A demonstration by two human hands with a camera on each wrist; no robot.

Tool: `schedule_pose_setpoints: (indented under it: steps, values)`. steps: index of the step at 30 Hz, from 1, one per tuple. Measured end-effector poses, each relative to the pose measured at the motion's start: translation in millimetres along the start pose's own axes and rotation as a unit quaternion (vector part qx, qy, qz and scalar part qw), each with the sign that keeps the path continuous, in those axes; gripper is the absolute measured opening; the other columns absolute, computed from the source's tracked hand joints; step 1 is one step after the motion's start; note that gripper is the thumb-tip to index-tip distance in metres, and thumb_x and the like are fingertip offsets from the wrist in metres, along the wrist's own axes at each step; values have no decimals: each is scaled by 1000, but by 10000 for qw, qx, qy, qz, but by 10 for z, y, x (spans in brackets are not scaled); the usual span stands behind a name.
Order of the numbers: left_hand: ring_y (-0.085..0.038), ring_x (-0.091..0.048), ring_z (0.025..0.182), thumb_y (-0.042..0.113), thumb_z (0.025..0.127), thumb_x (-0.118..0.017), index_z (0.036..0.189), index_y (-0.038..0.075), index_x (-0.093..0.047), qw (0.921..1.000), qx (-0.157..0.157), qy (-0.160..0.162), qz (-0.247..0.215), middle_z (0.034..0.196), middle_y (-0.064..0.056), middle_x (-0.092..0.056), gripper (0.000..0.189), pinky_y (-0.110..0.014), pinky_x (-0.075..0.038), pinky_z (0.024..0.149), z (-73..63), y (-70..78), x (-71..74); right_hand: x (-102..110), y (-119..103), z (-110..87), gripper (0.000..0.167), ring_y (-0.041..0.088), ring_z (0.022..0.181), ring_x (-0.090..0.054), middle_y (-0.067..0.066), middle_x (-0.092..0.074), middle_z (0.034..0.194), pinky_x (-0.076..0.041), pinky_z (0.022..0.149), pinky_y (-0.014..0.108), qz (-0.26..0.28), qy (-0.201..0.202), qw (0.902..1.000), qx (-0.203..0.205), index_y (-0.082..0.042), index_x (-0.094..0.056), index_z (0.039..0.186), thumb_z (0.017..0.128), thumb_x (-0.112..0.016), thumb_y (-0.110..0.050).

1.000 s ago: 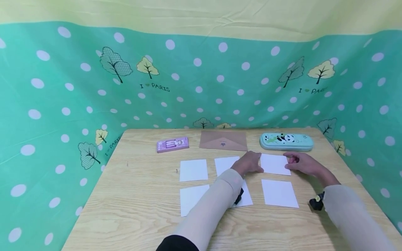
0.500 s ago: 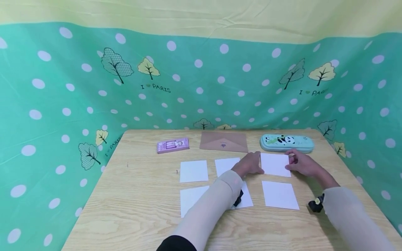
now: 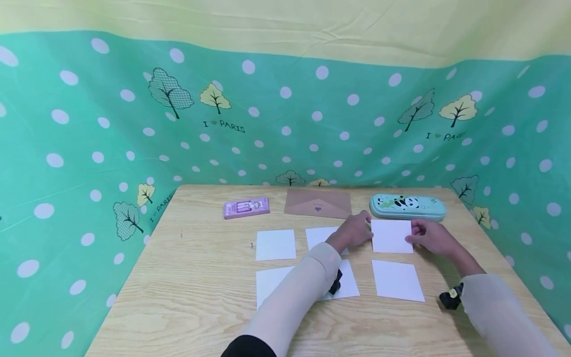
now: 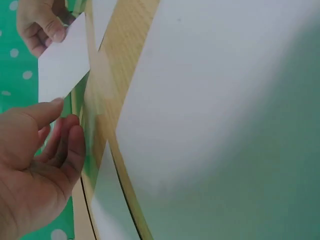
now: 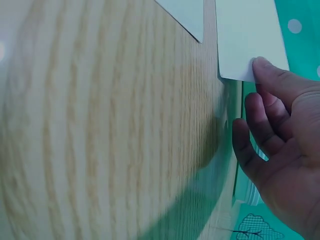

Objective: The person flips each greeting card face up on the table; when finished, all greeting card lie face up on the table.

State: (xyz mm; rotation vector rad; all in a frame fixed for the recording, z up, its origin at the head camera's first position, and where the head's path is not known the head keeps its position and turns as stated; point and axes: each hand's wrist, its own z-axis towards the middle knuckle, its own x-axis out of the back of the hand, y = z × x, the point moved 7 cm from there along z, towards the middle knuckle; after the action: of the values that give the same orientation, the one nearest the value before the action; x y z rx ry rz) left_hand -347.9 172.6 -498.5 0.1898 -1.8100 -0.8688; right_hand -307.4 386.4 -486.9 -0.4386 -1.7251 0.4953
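Both hands hold a white square paper card (image 3: 391,236) at the back right of the table, just in front of the pencil case. My left hand (image 3: 354,230) pinches its left edge. On the opposite edge, my right hand (image 3: 431,238) has the card between thumb and fingers. In the right wrist view the right thumb (image 5: 272,75) lies on the card's face, with the forefinger partly hidden behind it. The left wrist view shows the card (image 4: 64,62) tilted up from the table, the left thumb (image 4: 50,111) at its edge.
More white cards lie in two rows, including one nearer card (image 3: 398,280) and one at left (image 3: 275,244); the left sleeve covers some. Behind are a purple box (image 3: 246,208), a brown envelope (image 3: 317,203) and a panda pencil case (image 3: 408,206). A green curtain (image 3: 285,114) hangs behind the table.
The card between my hands has tilted up, its far edge raised in front of the pencil case. My left fingers have closed on its left edge; the right hand has shifted slightly.
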Motion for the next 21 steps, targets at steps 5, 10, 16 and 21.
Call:
schedule_pose_setpoints:
  steps: [5,10,16,21]
  values:
    - [-8,-49,59,21,97,-69,105,23,-51,9987,-452,29,-253,72,6,-55,19,-22,-40,54,-5,62,82,48,14,-26,26,20,76,-52,6,-56,84,-45,61,26,1,274,9996,111,-9,-58,94,101,-63,-33]
    - [-6,-52,67,18,99,-67,100,20,-55,9953,-961,122,-97,81,8,-59,12,-18,-42,58,-66,159,203,115,-21,-58,39,21,76,-51,8,-56,81,-43,62,28,201,571,9979,236,-7,-60,92,106,-52,-42]
    - [-4,-56,66,23,102,-63,99,18,-60,9957,-923,-53,-97,83,4,-68,6,-17,-43,58,-139,169,264,111,-36,-77,47,15,93,-64,18,-70,109,-55,73,28,699,407,9964,265,1,-67,121,109,-46,-39]
    - [-3,-60,65,19,101,-64,100,17,-69,9968,-771,-150,-162,83,3,-72,5,-16,-46,64,-156,112,239,62,-90,-104,53,12,100,-68,27,-65,125,-58,84,30,1352,128,9896,472,8,-59,133,113,-28,-30]
